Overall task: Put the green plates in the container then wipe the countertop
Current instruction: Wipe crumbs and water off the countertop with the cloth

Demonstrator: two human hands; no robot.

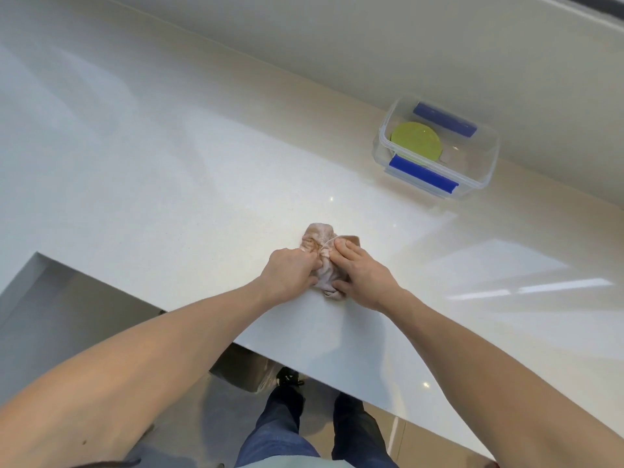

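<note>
One head-worn wide-angle view looks steeply down and forward from above the near edge of the bench (202, 204). It sits close over the hands, with the bench's far edge and the wall at top, and the floor (415, 444) below the near edge.

- The cloth (322, 261) lies on the countertop (175, 204), near its front edge
- The left hand (290, 276) rests on the cloth's left side, the right hand (363, 273) on its right
- The container (435, 148) stands farther back and to the right, near the wall (371, 45)
- The plates (416, 141) lie inside the container
</note>
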